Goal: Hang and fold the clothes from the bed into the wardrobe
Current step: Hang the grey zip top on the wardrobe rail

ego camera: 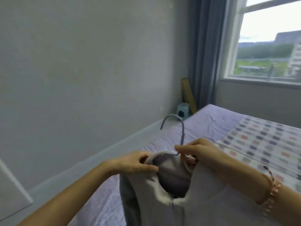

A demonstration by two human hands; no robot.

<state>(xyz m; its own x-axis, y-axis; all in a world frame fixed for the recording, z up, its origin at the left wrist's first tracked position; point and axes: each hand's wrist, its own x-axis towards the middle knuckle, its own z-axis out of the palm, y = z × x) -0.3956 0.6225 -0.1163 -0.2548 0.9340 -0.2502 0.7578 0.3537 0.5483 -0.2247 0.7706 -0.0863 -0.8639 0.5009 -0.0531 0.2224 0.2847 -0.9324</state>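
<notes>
Grey garment held up over the bed, a blue hanger seated in its collar with the hook pointing up. From my remote view, the left hand pinches one collar edge between thumb and curled fingers. The right hand grips the other edge, fingertips at the base of the hook. I note a checked blanket on the bed and a bracelet on the right wrist.

Hanger: only hook + neck show; shoulders hidden inside garment, which is cut off by the bottom edge. Right hand: fingertips tucked behind the collar, unseen. Bed runs off the right edge; its far-left corner hides the base of the stool. Window cropped top + right. Everything's soft-blurred; zip + fabric detail unreadable.
</notes>
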